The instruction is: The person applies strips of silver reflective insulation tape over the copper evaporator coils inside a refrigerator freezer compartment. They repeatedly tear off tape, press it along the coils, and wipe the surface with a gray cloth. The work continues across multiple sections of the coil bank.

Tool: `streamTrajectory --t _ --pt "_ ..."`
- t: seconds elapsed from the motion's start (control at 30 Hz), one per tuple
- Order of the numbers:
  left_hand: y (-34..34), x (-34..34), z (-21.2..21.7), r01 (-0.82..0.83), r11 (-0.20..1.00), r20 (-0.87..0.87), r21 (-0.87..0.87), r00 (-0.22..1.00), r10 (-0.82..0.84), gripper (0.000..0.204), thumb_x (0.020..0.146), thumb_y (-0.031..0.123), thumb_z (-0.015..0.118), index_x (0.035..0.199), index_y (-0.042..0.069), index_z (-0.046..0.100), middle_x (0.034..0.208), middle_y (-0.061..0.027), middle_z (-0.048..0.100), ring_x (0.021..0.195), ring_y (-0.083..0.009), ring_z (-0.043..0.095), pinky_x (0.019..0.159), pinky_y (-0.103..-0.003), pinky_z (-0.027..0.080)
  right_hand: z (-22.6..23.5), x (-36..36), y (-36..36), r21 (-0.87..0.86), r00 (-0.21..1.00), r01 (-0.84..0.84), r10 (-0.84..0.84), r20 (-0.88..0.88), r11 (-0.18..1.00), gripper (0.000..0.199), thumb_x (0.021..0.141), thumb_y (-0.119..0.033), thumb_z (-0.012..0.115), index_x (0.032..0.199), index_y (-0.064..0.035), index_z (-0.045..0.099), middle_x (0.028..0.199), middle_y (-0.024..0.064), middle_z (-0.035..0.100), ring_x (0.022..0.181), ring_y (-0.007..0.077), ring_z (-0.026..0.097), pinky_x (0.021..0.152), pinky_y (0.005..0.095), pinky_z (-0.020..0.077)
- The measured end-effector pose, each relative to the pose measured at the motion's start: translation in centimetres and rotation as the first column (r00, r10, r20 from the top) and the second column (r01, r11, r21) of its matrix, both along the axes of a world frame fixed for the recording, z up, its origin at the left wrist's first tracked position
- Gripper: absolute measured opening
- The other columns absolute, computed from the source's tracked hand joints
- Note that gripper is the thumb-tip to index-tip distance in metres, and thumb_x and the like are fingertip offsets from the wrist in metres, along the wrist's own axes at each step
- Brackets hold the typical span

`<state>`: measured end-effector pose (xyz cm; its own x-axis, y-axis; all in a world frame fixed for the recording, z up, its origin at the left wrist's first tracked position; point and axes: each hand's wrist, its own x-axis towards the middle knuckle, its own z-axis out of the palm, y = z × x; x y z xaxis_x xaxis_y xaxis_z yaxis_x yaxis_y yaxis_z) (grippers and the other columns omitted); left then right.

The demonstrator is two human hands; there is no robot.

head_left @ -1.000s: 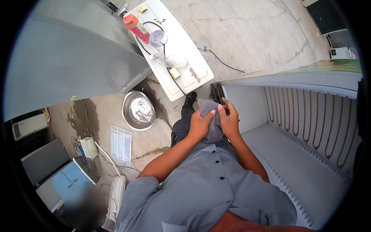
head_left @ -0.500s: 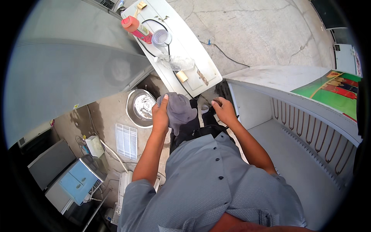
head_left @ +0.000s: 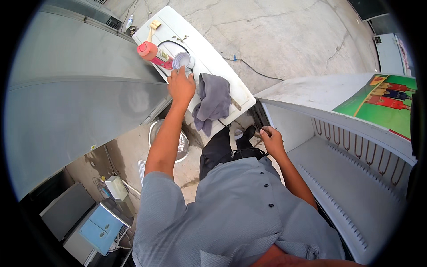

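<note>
My left hand (head_left: 181, 88) reaches over the white table-like panel (head_left: 213, 58), fingers apart, the tips at the near rim of a small pale round cup (head_left: 182, 61). Beside the cup lies a red bottle (head_left: 155, 55) with a pinkish-red top. A crumpled grey cloth (head_left: 214, 99) is draped on the panel's near end, right of my left hand, with one corner hanging over the edge. My right hand (head_left: 273, 141) is held low by the open white cabinet, fingers curled together; whatever they hold, if anything, is hidden.
A metal basin (head_left: 184, 153) stands on the floor, partly behind my left forearm. At left is a large grey panel (head_left: 89, 107). The open white cabinet (head_left: 307, 100) with bent tubing is at right. A wooden-handled brush (head_left: 154, 27) and black cord (head_left: 165, 43) lie on the white panel.
My left hand has let go of the grey cloth, which now lies on the white panel, and has moved forward to the cup. My right hand has shifted slightly right and back.
</note>
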<state>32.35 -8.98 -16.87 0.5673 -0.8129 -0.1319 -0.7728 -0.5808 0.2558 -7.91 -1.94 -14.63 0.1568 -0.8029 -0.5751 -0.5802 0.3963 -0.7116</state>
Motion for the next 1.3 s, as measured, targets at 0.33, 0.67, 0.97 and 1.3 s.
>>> streamTrajectory --t 0.33,0.67,0.97,1.3 --pt "-5.1 3.7 -4.3 -0.028 0.949 0.005 0.315 1.0 0.027 0.05 0.091 0.019 0.061 0.141 0.02 0.059 0.13 -0.0234 0.06 0.119 -0.0432 0.061 0.092 -0.05 0.054 -0.9 -0.4 2.5 0.01 0.992 0.115 -0.114 -0.054 0.993 0.034 0.097 -0.021 0.067 0.118 0.0055 0.07 0.089 0.0131 0.074 0.081 0.0171 0.068 0.075 0.0334 0.0537" --pt "-2.2 4.1 -4.3 0.057 0.955 -0.175 -0.292 0.978 -0.112 0.029 0.088 0.013 0.071 0.115 0.002 0.075 0.101 -0.0208 0.073 0.094 -0.0362 0.071 0.086 -0.043 0.055 1.0 5.5 -0.1 -0.12 0.998 0.055 -0.05 0.046 0.991 0.031 0.096 -0.02 0.069 0.115 0.0047 0.07 0.086 0.0142 0.073 0.079 0.0216 0.07 0.075 0.0344 0.054" --pt "4.2 -6.8 8.2 0.001 0.991 -0.988 -0.136 -0.067 -0.136 0.018 0.095 0.011 0.074 0.111 0.002 0.072 0.099 -0.005 0.073 0.09 -0.0129 0.068 0.082 -0.03 0.055 6.4 9.4 -5.1 -0.062 0.856 0.328 -0.269 0.442 0.943 0.063 0.103 -0.043 0.06 0.146 0.0002 0.05 0.128 0.0146 0.064 0.113 0.0217 0.064 0.091 0.0359 0.0522" --pt "4.7 -13.6 14.0 0.398 0.914 -0.897 -0.083 -0.43 0.106 0.039 0.098 0.032 0.072 0.125 0.003 0.067 0.12 -0.0096 0.07 0.117 -0.0223 0.064 0.105 -0.04 0.049 9.4 0.3 -3.2 0.359 0.46 0.143 -0.383 0.801 0.922 0.076 0.097 -0.06 0.064 0.141 0.0013 0.053 0.133 0.016 0.064 0.122 0.0243 0.063 0.104 0.0381 0.0507"
